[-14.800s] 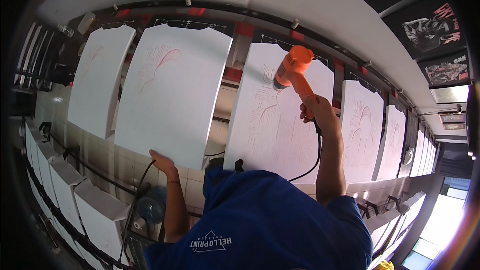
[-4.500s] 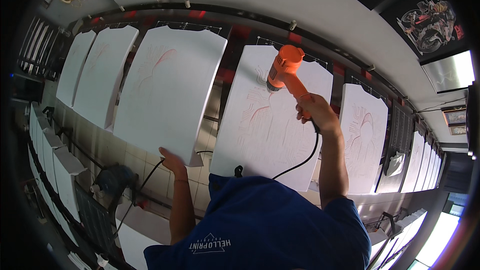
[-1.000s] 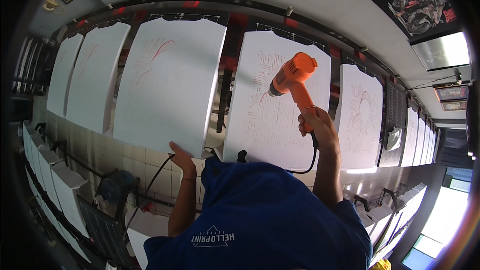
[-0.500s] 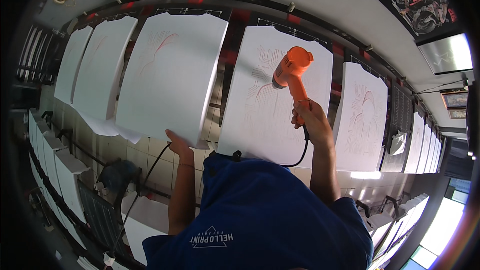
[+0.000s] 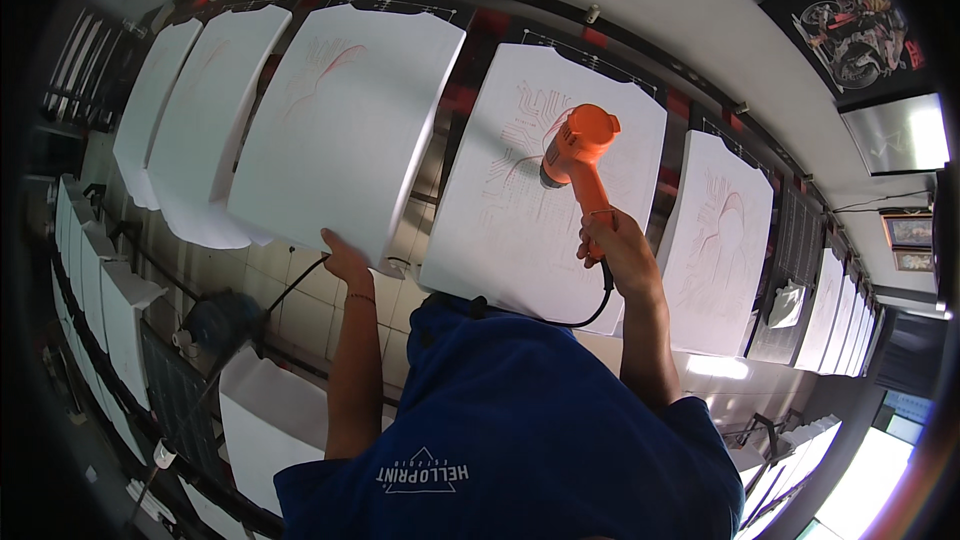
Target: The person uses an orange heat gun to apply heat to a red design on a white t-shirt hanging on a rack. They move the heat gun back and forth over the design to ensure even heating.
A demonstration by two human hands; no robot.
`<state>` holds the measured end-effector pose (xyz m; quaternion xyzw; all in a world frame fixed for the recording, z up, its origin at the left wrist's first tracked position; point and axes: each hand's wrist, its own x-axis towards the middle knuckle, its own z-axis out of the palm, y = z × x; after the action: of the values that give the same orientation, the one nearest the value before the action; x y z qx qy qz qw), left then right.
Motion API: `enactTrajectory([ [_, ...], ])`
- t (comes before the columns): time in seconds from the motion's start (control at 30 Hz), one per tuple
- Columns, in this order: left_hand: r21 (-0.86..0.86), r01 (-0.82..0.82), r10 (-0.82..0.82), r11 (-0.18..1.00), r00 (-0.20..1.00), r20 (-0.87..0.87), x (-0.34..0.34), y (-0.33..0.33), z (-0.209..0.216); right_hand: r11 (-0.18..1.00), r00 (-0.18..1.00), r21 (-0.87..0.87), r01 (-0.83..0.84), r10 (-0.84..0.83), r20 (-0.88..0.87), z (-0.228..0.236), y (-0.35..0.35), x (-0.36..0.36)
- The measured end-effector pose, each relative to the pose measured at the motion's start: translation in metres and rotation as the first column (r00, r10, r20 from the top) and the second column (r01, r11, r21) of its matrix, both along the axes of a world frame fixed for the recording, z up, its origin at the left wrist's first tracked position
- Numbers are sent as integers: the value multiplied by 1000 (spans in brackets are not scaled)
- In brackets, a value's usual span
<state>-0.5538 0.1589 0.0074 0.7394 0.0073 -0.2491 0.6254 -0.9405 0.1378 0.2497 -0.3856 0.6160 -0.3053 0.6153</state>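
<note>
My right hand (image 5: 626,250) is closed around the handle of an orange heat gun (image 5: 582,145). Its dark nozzle is over a white shirt panel (image 5: 470,240) with fine red and grey line printing, laid on a board in front of me. A black cord (image 5: 582,324) runs from the handle's base along my waist. At the left, my left hand (image 5: 346,262) is closed on a length of black cord beside the lower edge of another white printed panel (image 5: 330,160). The fingers' undersides are hidden there.
More white panels lie in a row, such as one at the left (image 5: 205,130) and one at the right (image 5: 722,250). A dark rail (image 5: 520,25) runs behind them. Behind me at the left stands another row of white-covered boards (image 5: 265,410). Tiled floor (image 5: 300,315) shows between the rows.
The heat gun has moved slightly left and down over the panel. My left hand has shifted a little left and up, and the cord it holds has swung leftward. My view has turned slightly.
</note>
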Motion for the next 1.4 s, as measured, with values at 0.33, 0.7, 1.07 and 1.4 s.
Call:
enactTrajectory([
  [0.33, 67, -13, 8, 998, 997, 73, 3, -1, -4, 972, 966, 21, -234, 230, 119, -8, -1, 18],
  [0.7, 73, -34, 27, 997, 994, 101, -2, 1, 1, 858, 874, 169, -486, 474, 106, 10, 24, 32],
  [1.07, 27, -7, 4, 1000, 995, 95, -3, 2, 3, 962, 963, 54, -268, 268, 16, 4, 18, -12],
  [1.4, 75, -9, 8, 997, 1000, 21, 0, 2, 0, 1000, 999, 30, -9, 8, 37, -5, 22, -30],
])
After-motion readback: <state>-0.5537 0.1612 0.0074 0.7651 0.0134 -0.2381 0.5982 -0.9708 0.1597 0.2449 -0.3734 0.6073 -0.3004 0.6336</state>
